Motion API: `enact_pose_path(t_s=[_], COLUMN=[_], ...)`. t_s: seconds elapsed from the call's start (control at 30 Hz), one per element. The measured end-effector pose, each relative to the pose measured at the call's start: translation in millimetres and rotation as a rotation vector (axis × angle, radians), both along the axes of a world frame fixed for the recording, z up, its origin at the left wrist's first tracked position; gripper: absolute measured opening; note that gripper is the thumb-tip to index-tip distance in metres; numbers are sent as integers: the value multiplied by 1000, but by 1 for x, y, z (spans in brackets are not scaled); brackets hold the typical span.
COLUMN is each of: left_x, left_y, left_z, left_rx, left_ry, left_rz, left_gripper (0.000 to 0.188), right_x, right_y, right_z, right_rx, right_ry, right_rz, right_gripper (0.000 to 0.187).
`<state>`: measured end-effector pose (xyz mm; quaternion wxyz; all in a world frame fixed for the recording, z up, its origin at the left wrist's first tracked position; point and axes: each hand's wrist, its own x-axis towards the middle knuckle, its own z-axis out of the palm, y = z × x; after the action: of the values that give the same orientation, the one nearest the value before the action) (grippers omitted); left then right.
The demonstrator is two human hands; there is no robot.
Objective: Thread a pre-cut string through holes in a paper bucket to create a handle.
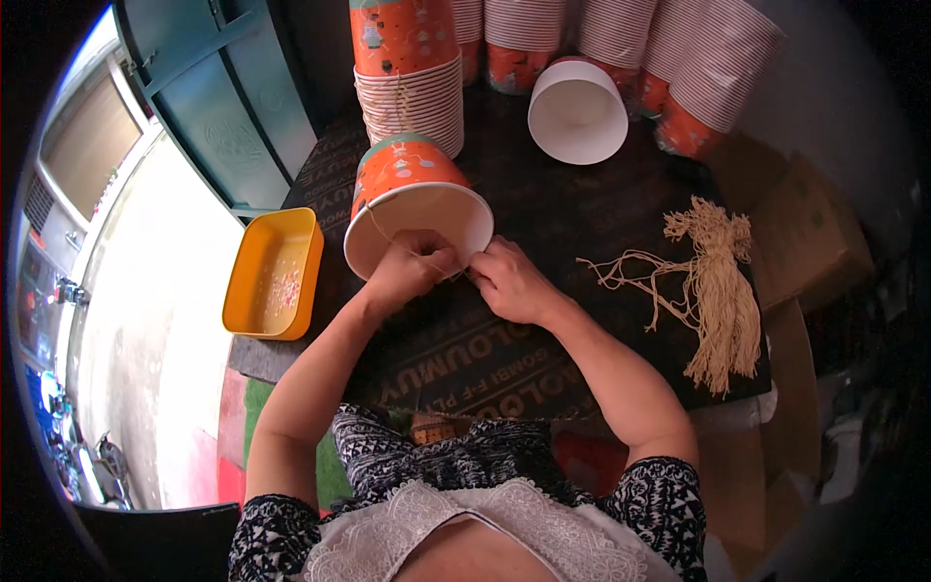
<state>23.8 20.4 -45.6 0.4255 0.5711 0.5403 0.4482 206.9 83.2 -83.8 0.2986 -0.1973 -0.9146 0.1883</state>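
An orange paper bucket with a printed pattern lies on its side, its white mouth toward me. A thin beige string hangs across the mouth from the upper left of the rim. My left hand is closed in front of the opening, pinching the string. At the lower right of the rim, my right hand is closed with its fingertips together, close to the left hand. String shows between the two hands; what exactly the right fingertips grip is partly hidden.
A bundle of beige strings lies on the dark table at the right. A yellow tub with small coloured bits stands at the left edge. Behind are a white-mouthed paper bucket and stacked buckets, several wrapped in plastic.
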Motion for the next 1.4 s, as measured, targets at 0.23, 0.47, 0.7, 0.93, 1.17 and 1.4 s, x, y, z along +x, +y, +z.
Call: enact_pose_path(t_s=[0.23, 0.47, 0.7, 0.93, 1.17, 1.4], left_x=[1, 9, 6, 4, 7, 7], left_y=[-1, -2, 1, -1, 0, -2], left_z=[2, 5, -7, -4, 0, -4], left_rx=[-150, -147, -12, -93, -84, -87], left_ry=[-201, -26, 176, 94, 113, 39], left_rz=[-54, 14, 15, -30, -18, 69], left_gripper=[14, 17, 17, 14, 17, 21], right_x=[-3, -4, -4, 1, -12, -22], right_y=[-2, -6, -5, -14, -35, -37], right_z=[-1, 7, 0, 15, 20, 14], right_rx=[-17, -86, -126, 37, 190, 123], right_ry=[50, 115, 124, 170, 152, 203], right_rz=[11, 31, -17, -131, -253, -112], right_gripper=[6, 6, 4, 9, 25, 17])
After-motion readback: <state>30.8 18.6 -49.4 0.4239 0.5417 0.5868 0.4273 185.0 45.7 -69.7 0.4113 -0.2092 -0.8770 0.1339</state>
